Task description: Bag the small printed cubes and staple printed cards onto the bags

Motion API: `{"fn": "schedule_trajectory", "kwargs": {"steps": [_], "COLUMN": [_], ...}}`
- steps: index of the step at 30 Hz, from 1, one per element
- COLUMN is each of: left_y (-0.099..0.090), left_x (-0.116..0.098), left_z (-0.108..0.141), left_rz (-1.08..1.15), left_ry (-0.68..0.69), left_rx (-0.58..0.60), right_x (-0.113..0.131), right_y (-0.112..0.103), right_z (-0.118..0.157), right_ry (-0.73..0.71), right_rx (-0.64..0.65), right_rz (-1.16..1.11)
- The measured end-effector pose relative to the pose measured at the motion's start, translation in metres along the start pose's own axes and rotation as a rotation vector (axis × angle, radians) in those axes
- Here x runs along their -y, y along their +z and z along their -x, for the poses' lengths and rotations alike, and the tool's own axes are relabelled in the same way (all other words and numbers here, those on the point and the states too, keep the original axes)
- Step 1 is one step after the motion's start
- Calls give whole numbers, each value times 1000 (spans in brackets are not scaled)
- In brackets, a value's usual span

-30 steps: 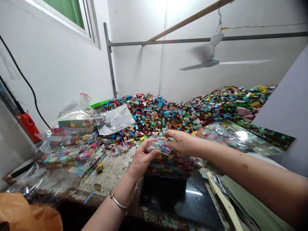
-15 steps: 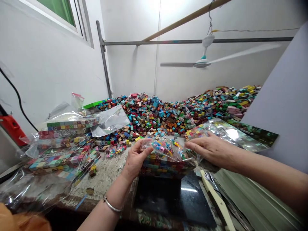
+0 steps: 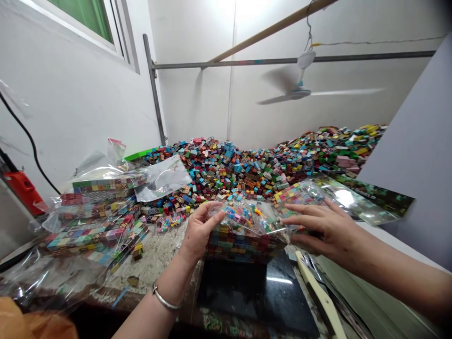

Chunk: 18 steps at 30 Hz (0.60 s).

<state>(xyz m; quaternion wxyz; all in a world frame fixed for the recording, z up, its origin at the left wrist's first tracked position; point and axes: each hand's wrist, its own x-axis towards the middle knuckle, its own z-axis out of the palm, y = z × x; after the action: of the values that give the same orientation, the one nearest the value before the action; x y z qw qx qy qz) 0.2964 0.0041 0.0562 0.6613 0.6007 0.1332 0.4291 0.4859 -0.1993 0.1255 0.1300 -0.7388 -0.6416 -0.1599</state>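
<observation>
In front of me a block of many small coloured cubes (image 3: 243, 246) stands on a black glossy plate (image 3: 254, 292). A clear plastic bag (image 3: 273, 227) lies over its top, with small bright toy pieces (image 3: 240, 215) showing there. My left hand (image 3: 199, 230), with a metal bangle at the wrist, pinches the left end of the bag between thumb and fingers. Off the bag's right end, my right hand (image 3: 321, 228) has its fingers stretched and apart, holding nothing. Beside that hand lies another clear bag of cubes (image 3: 293, 197).
Bagged cube blocks (image 3: 88, 230) are stacked at the left. A large heap of loose cubes (image 3: 229, 165) runs along the back wall. A cream-handled tool (image 3: 319, 292) lies right of the plate, and a small fan (image 3: 300, 92) spins overhead.
My right hand has come off the bag's right end, moved slightly right and spread its fingers. My left hand keeps its pinch in nearly the same place.
</observation>
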Motion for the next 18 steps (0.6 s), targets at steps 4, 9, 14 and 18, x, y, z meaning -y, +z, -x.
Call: {"fn": "schedule_trajectory", "kwargs": {"steps": [4, 9, 14, 18], "left_y": [5, 11, 13, 15], "left_x": [-2, -6, -19, -22], "left_z": [-1, -5, -13, -7], "left_rz": [73, 67, 51, 28], "left_ry": [-2, 3, 59, 125], "left_rx": [-19, -103, -195, -229], "right_x": [-6, -6, -2, 7], "right_y": [1, -5, -26, -44], "right_z": [0, -11, -18, -12], "right_ry": [57, 147, 157, 137], "right_rx": [3, 57, 31, -20], "right_rz": [-79, -202, -348, -316]}}
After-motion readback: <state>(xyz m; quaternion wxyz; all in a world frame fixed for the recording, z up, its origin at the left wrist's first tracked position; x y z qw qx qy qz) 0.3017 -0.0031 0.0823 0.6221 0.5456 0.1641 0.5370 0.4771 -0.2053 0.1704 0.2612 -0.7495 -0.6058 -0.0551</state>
